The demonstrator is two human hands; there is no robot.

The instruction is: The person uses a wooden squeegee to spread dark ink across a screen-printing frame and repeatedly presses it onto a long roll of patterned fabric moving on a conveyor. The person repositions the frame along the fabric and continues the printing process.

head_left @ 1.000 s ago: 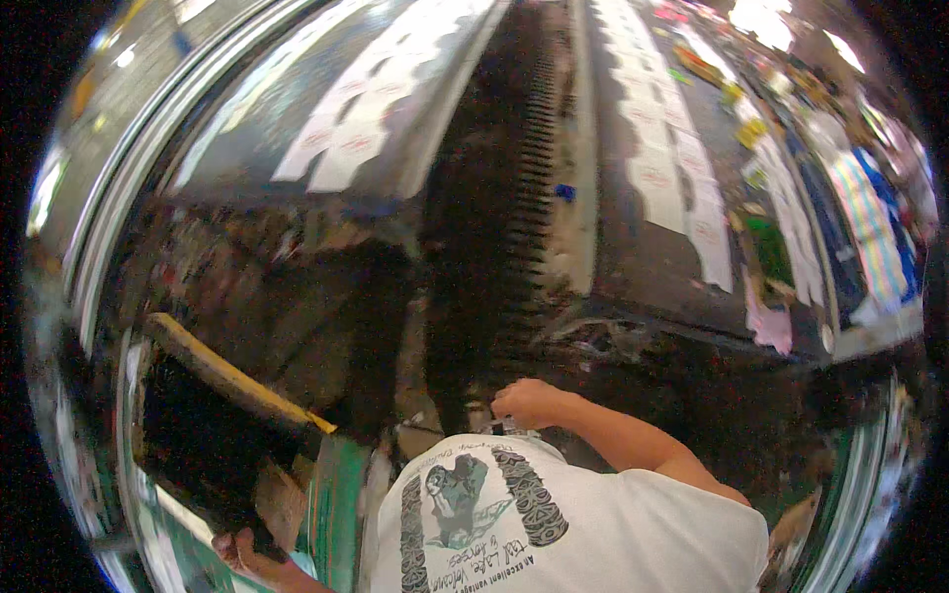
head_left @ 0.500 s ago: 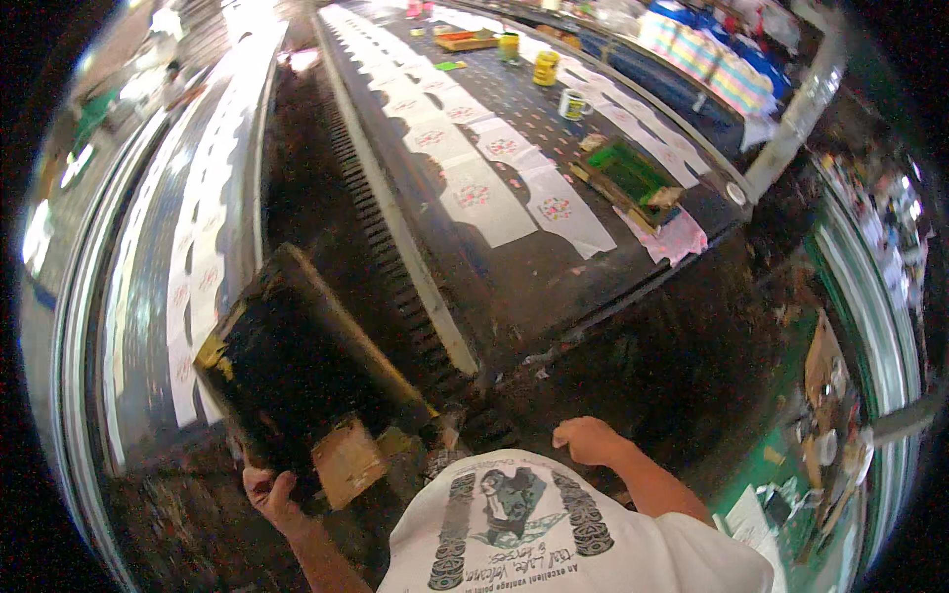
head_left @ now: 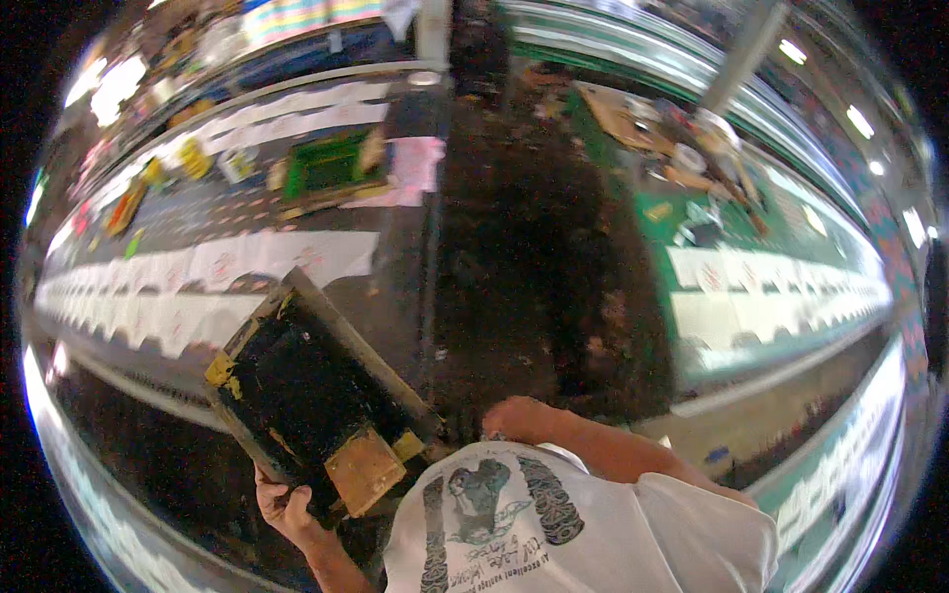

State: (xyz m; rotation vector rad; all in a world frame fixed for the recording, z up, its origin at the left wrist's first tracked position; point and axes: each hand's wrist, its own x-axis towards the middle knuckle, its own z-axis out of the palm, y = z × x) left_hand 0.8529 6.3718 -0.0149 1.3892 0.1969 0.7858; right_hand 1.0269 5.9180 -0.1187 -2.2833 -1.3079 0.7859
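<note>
A screen-printing frame [head_left: 306,385] with a black mesh and worn wooden edges hangs tilted at my left side. Yellow stains mark its left corner, and a square wooden piece [head_left: 364,471] sits at its lower end. My left hand [head_left: 285,502] grips the frame's lower left edge, thumb on the near side. My right hand [head_left: 514,420] is in front of my white shirt [head_left: 573,524], close to the frame's right corner but apart from it. Its fingers look curled in, partly hidden and a little blurred, with nothing seen in them.
A long dark table [head_left: 395,237] at left carries rows of printed white pieces [head_left: 252,255], a green screen frame [head_left: 331,170], a pink cloth [head_left: 415,163], a mug [head_left: 237,165] and yellow containers [head_left: 194,158]. A dark aisle [head_left: 544,267] separates it from a green table [head_left: 657,232] with clutter.
My view has swung right, so the dark table now lies to the left and the green table shows. The frame stays in my left hand; my right hand has drawn nearer to my chest.
</note>
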